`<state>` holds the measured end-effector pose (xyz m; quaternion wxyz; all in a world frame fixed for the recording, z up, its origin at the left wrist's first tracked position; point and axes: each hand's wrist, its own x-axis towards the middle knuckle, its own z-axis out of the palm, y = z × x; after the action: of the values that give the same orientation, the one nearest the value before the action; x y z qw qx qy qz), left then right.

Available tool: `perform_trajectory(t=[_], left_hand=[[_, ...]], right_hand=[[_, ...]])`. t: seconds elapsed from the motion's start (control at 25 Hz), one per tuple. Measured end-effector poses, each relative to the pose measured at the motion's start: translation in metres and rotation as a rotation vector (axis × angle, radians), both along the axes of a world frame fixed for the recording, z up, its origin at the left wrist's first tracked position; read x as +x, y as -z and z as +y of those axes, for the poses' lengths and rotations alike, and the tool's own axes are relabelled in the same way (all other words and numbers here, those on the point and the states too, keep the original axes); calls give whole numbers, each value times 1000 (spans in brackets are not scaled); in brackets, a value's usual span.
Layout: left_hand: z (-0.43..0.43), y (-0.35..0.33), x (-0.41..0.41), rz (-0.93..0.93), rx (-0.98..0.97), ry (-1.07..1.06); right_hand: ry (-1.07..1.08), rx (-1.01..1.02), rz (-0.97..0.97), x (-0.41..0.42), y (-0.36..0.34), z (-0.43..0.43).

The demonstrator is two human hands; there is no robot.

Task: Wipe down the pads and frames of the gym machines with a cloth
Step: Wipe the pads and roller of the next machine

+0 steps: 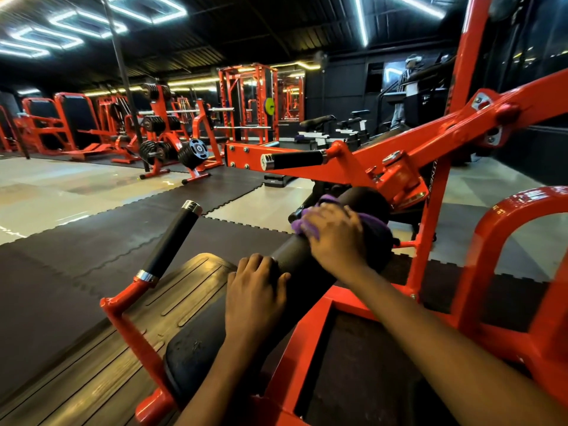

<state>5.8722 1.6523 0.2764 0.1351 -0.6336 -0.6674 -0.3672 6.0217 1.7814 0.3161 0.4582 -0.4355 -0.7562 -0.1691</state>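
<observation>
Left hand point(256, 295) sits at the near end of the black cylindrical foam roller pad point(290, 252), forearm stretched forward, fingers curled over the top and gripping it. Right hand point(335, 236) is farther up the same roller. Its arm crosses over the red steel machine frame point(292, 358), and its fingers are spread and bent round the purple cloth point(310, 226), clamping it to the pad.

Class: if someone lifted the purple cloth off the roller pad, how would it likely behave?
Probably floppy: the cloth bunches and drapes over the pad under the right hand. Likely light: it looks thin and crumpled. Hardly fragile.
</observation>
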Motion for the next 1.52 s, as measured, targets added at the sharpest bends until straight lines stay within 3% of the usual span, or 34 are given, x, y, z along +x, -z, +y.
perform_trajectory(t=[0.16,0.4,0.56,0.8,1.0,1.36,1.52], left_hand=[[-1,3,0,20,26,17],[-10,-1,2,-19,11,22],[-14,-4,-7,-46,-19,95],[-43,-17,-37,-344,-85,303],[-77,-6,-57,-427,76,138],[-167,60,-76,-606,154,-60],[-194,52,-79,-653,213,-132]], right_hand=[[-149,48,-142,23,7,-4],[83,-188,101,73,-34,88],[143,-60,106,30,-8,44],[0,-31,162,-21,36,-42],[-52,-29,120,-66,59,-104],[-126,-112,41,-130,91,-187],[-325,-196,139,-148,99,-237]])
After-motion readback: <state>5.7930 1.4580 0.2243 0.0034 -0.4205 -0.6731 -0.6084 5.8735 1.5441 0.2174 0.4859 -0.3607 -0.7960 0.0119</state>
